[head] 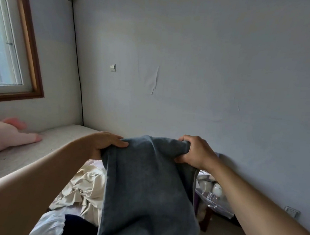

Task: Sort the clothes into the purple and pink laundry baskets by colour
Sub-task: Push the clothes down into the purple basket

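grey-blue garment [145,186] hanging creased, left hand [104,143] and right hand [194,151] gripping its top edge

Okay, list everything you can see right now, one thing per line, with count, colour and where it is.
grey-blue garment: one, held up in the centre, hanging down
cream cloth: one, crumpled, below the left forearm
white cloth: one, bottom left
dark navy cloth: one, beside the white cloth
pink plush toy: one, on the ledge at left
window: one, brown frame, upper left
wall switch: one, white, on the far wall
wall socket: one, low right
left hand: grips the garment's top left edge
right hand: grips its top right edge
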`<state>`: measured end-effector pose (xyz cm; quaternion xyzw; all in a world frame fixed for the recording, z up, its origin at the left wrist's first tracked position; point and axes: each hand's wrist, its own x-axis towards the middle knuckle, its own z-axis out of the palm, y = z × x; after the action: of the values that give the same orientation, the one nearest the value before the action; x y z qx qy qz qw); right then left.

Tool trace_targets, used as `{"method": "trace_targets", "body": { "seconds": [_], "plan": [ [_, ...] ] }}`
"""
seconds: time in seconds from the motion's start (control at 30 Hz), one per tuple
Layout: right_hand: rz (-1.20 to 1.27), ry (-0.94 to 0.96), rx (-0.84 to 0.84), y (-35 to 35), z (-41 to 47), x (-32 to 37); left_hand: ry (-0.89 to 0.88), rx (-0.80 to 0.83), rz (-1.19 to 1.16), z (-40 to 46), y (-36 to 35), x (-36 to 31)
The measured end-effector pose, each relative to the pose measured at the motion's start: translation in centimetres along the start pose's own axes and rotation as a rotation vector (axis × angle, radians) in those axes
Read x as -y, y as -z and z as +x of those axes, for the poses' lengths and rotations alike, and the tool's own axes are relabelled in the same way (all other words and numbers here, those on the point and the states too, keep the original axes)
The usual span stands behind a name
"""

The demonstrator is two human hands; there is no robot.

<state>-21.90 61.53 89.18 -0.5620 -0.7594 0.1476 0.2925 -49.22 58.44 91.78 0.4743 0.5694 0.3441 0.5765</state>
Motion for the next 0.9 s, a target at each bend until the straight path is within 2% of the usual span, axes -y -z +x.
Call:
{"method": "trace_targets", "body": {
  "seconds": [0.1,0.17,0.23,0.33,0.4,0.47,0.57,0.63,0.77,0.9],
  "plan": [
    [-0.03,-0.017,-0.068,0.6,-0.3,0.6,-0.026,-0.041,0.085,0.3,-0.3,0.1],
    [0.017,-0.084,-0.08,1.0,-0.5,0.9,-0.074,-0.106,0.245,0.6,-0.8,0.1],
    [0.089,-0.137,-0.101,1.5,-0.6,0.9,-0.122,-0.186,0.511,0.7,-1.3,0.1],
    [0.185,-0.193,-0.095,1.8,-0.8,0.9,-0.171,-0.379,1.099,1.0,-2.9,0.5],
    [0.248,-0.213,-0.077,1.8,-0.8,1.0,-0.344,-0.447,1.389,1.2,-5.2,1.1],
    [0.307,-0.22,-0.06,1.7,-0.7,1.0,-0.446,-0.412,1.44,1.2,-7.1,1.1],
    [0.365,-0.228,-0.043,1.5,-0.6,0.6,-0.445,-0.448,1.332,1.2,-7.9,0.6],
    [0.329,-0.217,-0.056,1.3,-0.5,0.1,-0.45,-0.474,1.344,1.1,-8.1,0.3],
    [-0.182,-0.113,-0.076,0.9,-1.7,0.2,-0.417,-0.471,1.325,1.4,-8.4,0.2],
    [-0.569,0.187,0.063,-1.7,-3.2,2.0,-0.398,-0.443,1.323,1.7,-8.4,0.4]
  ]
}}
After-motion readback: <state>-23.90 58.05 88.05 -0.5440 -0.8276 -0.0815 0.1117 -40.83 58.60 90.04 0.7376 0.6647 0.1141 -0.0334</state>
